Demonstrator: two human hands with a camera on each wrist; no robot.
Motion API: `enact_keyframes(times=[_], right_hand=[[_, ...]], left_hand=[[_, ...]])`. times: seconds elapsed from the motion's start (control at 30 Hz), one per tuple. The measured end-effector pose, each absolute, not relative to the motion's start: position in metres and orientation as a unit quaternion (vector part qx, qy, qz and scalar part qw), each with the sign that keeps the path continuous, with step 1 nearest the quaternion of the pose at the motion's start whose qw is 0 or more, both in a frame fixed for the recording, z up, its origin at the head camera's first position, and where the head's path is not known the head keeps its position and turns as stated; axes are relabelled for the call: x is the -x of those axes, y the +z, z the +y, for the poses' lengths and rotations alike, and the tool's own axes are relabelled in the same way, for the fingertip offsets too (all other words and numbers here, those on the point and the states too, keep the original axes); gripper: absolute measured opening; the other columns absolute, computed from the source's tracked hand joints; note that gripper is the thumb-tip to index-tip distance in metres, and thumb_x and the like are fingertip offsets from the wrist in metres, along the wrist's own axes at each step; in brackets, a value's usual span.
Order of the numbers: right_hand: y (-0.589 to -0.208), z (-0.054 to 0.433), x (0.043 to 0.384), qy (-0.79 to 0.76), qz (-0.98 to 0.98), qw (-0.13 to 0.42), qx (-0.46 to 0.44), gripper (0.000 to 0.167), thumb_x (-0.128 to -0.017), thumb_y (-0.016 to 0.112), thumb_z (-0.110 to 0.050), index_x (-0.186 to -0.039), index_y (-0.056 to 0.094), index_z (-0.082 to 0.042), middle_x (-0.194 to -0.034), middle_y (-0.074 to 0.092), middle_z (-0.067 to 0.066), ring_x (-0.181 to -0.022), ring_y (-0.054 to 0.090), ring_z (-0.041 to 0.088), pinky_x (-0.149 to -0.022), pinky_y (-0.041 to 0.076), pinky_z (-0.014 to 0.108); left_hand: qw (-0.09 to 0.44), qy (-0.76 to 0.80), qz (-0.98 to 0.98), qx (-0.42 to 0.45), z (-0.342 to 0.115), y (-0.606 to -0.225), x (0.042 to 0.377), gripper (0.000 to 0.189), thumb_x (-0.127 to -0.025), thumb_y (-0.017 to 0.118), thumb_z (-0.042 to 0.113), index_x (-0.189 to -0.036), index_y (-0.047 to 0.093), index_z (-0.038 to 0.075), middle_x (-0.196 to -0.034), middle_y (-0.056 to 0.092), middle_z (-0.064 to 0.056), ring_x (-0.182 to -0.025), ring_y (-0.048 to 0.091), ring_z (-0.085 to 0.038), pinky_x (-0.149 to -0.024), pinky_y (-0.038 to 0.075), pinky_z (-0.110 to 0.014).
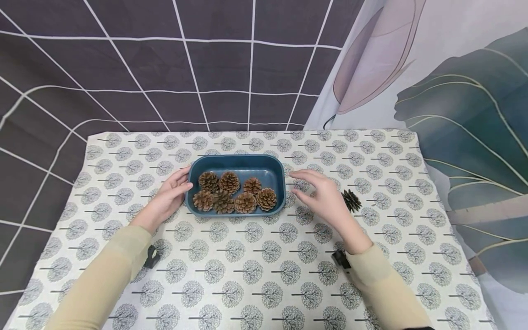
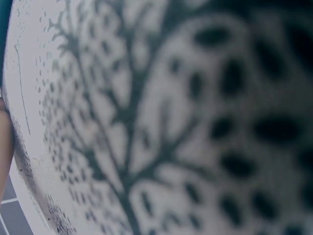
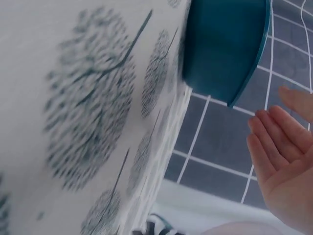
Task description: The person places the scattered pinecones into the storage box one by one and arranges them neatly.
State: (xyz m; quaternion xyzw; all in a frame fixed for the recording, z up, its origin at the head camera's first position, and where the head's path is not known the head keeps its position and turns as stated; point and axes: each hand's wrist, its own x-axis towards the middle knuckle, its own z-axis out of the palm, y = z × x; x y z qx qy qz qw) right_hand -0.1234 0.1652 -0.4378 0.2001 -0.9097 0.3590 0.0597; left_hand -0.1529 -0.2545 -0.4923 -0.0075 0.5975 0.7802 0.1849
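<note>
A dark teal rectangular box (image 1: pixel 235 160) sits on the cloth with several brown pine cones (image 1: pixel 245 202) inside. At its left end is my left hand (image 1: pixel 169 196), fingers and thumb extended against the box wall; whether they press on it I cannot tell. My right hand (image 1: pixel 319 192) hovers a little off the right end, fingers loosely bent, nothing held. In the right wrist view its palm (image 3: pixel 286 171) faces up beside the box's teal side wall (image 3: pixel 225 44), with a gap between. A darker pine cone (image 1: pixel 351 200) lies just right of the right hand, partly hidden by it.
The table is covered with a white tree-print cloth (image 1: pixel 231 275). Behind it hangs a dark curtain with white grid lines (image 1: pixel 218 64). A light curtain with leaf shapes (image 1: pixel 466 114) hangs at the right. The left wrist view is mostly blurred cloth (image 2: pixel 132 122).
</note>
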Motion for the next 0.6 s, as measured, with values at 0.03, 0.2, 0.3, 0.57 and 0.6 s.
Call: enact_keyframes(times=[0.03,0.2,0.3,0.57,0.6], right_hand=[[-0.438,0.168,0.122,0.358,-0.911,0.062,-0.196,0.041,-0.090,0.083,-0.008,-0.130,0.072,-0.003,-0.135,0.072,0.017,-0.128,0.067,0.037,-0.117,0.052,0.054],[-0.442,0.183,0.116,0.344,-0.919,0.072,-0.176,0.043,-0.089,0.084,-0.008,-0.130,0.073,-0.004,-0.137,0.071,0.018,-0.132,0.065,0.039,-0.119,0.048,0.056],[-0.445,0.191,0.113,0.342,-0.921,0.077,-0.170,0.042,-0.089,0.083,-0.006,-0.129,0.073,-0.004,-0.136,0.072,0.019,-0.131,0.065,0.039,-0.118,0.049,0.057],[-0.452,0.211,0.104,0.339,-0.925,0.076,-0.155,0.042,-0.088,0.083,-0.003,-0.129,0.072,-0.003,-0.133,0.073,0.019,-0.125,0.068,0.040,-0.113,0.052,0.059],[-0.452,0.214,0.103,0.337,-0.926,0.076,-0.153,0.042,-0.088,0.083,-0.002,-0.129,0.072,-0.003,-0.132,0.073,0.020,-0.125,0.068,0.041,-0.113,0.052,0.060]], left_hand=[[0.185,0.780,0.597,0.008,-0.254,-0.492,0.153,0.060,-0.102,0.059,-0.004,-0.158,0.041,0.008,-0.131,0.064,0.023,-0.125,0.058,0.004,-0.109,0.047,-0.009],[0.186,0.780,0.598,0.009,-0.254,-0.492,0.153,0.062,-0.102,0.059,-0.003,-0.160,0.038,0.006,-0.132,0.063,0.024,-0.125,0.058,0.004,-0.110,0.047,-0.009],[0.185,0.778,0.600,0.004,-0.255,-0.493,0.153,0.060,-0.102,0.059,-0.002,-0.158,0.041,0.009,-0.132,0.063,0.024,-0.125,0.058,0.005,-0.109,0.047,-0.009],[0.183,0.786,0.591,-0.002,-0.254,-0.495,0.153,0.049,-0.102,0.060,-0.002,-0.145,0.053,0.021,-0.132,0.065,0.022,-0.124,0.060,0.003,-0.108,0.050,-0.011],[0.183,0.785,0.592,-0.003,-0.255,-0.495,0.153,0.049,-0.102,0.060,-0.002,-0.144,0.054,0.021,-0.132,0.065,0.022,-0.123,0.060,0.003,-0.108,0.050,-0.011]])
